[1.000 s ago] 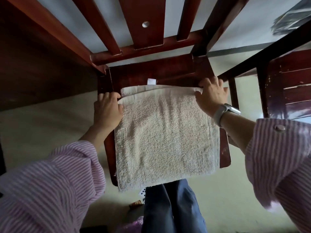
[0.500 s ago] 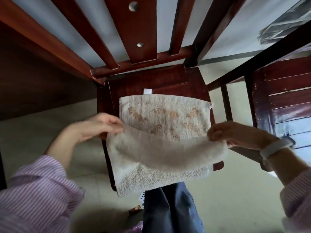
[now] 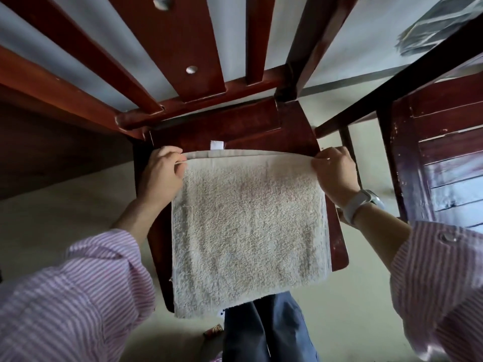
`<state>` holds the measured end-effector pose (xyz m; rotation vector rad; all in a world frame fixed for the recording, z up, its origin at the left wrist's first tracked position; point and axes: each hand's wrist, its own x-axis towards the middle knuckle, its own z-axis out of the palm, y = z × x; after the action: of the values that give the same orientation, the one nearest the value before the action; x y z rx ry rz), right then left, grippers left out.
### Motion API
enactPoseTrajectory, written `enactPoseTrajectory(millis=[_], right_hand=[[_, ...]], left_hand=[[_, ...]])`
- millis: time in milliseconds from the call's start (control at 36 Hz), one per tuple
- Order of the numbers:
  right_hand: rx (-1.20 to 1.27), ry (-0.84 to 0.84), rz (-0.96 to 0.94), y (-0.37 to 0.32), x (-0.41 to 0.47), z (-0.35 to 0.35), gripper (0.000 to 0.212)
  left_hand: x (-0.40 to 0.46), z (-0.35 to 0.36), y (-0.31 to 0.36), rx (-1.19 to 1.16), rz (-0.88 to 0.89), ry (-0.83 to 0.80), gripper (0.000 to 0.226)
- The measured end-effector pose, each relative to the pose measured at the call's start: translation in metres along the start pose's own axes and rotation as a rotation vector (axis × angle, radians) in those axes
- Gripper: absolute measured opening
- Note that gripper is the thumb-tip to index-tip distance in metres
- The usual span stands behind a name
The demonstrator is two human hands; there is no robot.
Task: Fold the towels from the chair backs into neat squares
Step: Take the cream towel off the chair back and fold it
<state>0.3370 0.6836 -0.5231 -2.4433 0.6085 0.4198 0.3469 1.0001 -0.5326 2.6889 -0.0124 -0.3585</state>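
Cream terry cloth covers most of the seat of the dark red wooden chair (image 3: 300,131): the towel (image 3: 248,226) lies there folded into a rough square, its near edge hanging a little past the front of the seat. Along the far edge two layers show, the upper one sitting just short of the lower, and a small white tag (image 3: 217,145) sticks out from the lower layer onto the bare wood. The person stands close over it, both arms stretched forward in pink-and-white striped sleeves (image 3: 78,296). The left hand (image 3: 163,173) is at the far left corner of the towel, its fingers curled and the thumb pressed against them, pinching the edge of the upper layer. The right hand (image 3: 334,173) does the same at the far right corner, fingers bent over and nipping the cloth between thumb and forefinger; the two hands are well apart, one at each end of that far edge, and the cloth between them runs nearly straight. A pale watch (image 3: 362,202) is strapped round the right wrist. Behind the seat the chair's back slats (image 3: 193,48) rise toward the head camera, the broad middle one marked with two round pale spots. To the right stands another piece of dark red wooden furniture (image 3: 444,158) with scuffed paint, near the chair but apart from it. Below the towel's front edge a blue trouser leg (image 3: 266,330) shows against the pale floor (image 3: 65,210).
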Motion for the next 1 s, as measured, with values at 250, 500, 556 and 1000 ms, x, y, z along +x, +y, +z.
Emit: enactPoseTrajectory(millis=[250, 500, 556, 1000], right_hand=[[0.004, -0.012, -0.062, 0.005, -0.003, -0.003, 0.019], [0.043, -0.224, -0.065, -0.002, 0.001, -0.014, 0.015], [0.061, -0.242, -0.079, -0.005, 0.002, -0.020, 0.011], [0.159, -0.206, -0.171, -0.029, -0.076, -0.123, 0.013]], left_hand=[[0.009, -0.009, 0.003, -0.101, -0.058, -0.136, 0.016], [0.004, -0.031, 0.000, -0.214, -0.070, -0.133, 0.014], [0.001, -0.038, -0.001, -0.269, -0.090, -0.129, 0.014], [-0.079, -0.128, 0.040, -0.209, 0.050, 0.062, 0.012]])
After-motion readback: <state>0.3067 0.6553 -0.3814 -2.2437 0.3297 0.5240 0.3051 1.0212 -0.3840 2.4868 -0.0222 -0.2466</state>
